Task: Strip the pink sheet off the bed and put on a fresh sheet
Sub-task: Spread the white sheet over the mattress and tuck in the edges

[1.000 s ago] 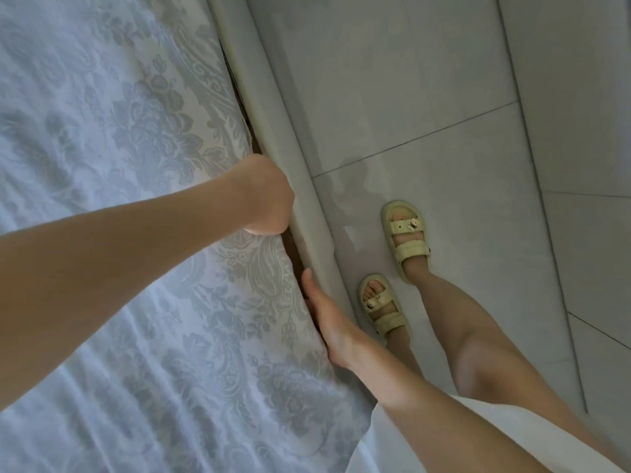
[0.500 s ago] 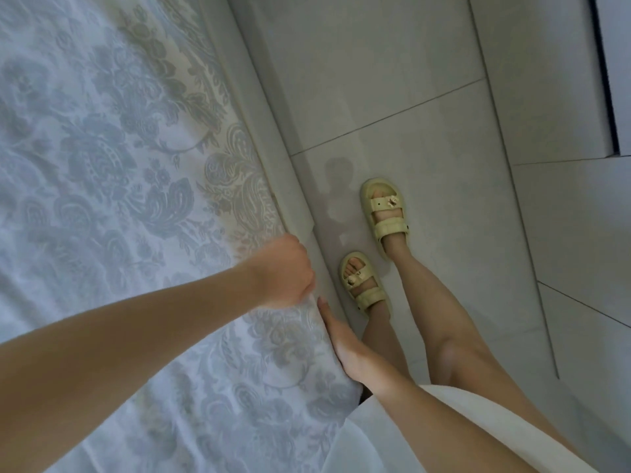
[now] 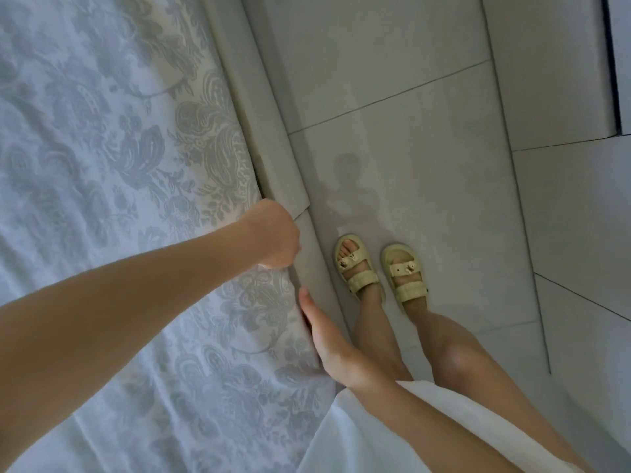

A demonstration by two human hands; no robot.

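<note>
Sheet [image 3: 102, 165] edge runs lengthwise along the frame [image 3: 273, 148]; my left hand [image 3: 273, 238] clutches it, my right hand [image 3: 329, 346], fingers straight together, presses its side.

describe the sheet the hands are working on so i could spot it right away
The bed fills the view's left half, beside the tiled floor. The sheet covers its top, left hand fisted at its edge, right hand flat against its side. Unlike the plain beige rail alongside, it has a grey-blue floral pattern.
</note>
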